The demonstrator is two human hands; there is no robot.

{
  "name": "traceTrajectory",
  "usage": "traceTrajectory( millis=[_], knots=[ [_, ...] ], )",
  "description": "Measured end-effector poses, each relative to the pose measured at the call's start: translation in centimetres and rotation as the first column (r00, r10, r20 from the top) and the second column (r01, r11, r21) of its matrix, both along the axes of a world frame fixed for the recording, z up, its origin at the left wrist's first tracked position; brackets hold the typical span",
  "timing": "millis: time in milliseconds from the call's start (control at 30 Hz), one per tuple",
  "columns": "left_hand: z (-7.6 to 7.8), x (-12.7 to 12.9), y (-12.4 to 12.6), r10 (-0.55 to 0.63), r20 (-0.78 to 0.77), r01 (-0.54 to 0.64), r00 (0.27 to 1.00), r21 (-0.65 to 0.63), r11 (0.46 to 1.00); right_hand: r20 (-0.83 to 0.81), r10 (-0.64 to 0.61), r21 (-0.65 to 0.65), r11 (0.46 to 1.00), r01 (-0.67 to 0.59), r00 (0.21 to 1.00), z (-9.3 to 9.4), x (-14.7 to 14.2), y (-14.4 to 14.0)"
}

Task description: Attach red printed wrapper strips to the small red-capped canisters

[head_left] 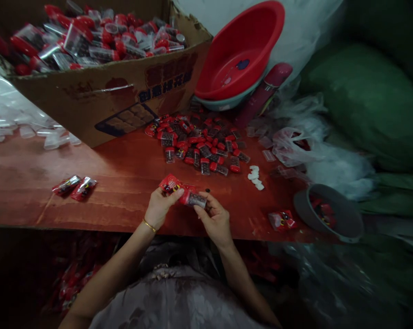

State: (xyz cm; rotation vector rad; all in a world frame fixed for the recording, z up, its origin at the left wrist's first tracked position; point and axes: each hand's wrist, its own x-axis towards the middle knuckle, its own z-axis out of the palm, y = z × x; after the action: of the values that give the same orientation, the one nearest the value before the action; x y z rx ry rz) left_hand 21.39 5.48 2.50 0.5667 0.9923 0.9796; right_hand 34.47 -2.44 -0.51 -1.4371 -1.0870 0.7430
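Near the table's front edge, both hands meet at a small clear tube (196,200) with a red cap and dark beads inside. My left hand (159,206) is closed with its thumb on a red printed packet (172,183), right by the tube's red end. The thumb and fingers of my right hand (216,219) pinch the clear end of the tube. A black bead (207,190) lies just behind the right fingers. Farther back is a pile of similar red-capped tubes (202,148) filled with dark beads.
A cardboard box (124,98) full of red-capped tubes stands back left. Two filled packets (75,187) lie left. At right are white pieces (255,177), a packet (282,220) and a grey bowl (302,205). Behind stand a red basin (240,50) and a thermos (264,91).
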Motion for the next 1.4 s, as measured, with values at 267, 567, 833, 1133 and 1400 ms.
traceTrajectory(
  millis=[267,567,833,1133,1400],
  knots=[
    [-0.1,0.5,-1.1,-0.113,-0.021,0.114,0.993,0.055,0.992,0.304,-0.098,0.069,0.994,0.081,0.948,-0.7,-0.8,-0.1],
    [-0.7,1.3,-1.3,-0.085,0.112,0.083,0.990,0.027,0.996,0.305,-0.068,0.040,0.997,0.058,0.950,0.0,-2.0,0.7],
    [-0.8,1.6,-1.6,-0.042,0.126,0.043,0.991,-0.011,0.999,0.333,-0.091,0.069,0.995,0.072,0.939,0.7,-2.6,1.3],
    [-0.5,1.0,-1.3,-0.030,0.143,0.029,0.989,0.002,1.000,0.171,0.153,-0.026,0.988,-0.150,0.973,0.2,-1.9,1.5],
    [-0.6,0.7,-2.1,-0.197,0.138,0.208,0.971,-0.066,0.976,0.451,-0.042,0.146,0.989,-0.027,0.891,-1.2,-2.4,2.7]
  ],
)
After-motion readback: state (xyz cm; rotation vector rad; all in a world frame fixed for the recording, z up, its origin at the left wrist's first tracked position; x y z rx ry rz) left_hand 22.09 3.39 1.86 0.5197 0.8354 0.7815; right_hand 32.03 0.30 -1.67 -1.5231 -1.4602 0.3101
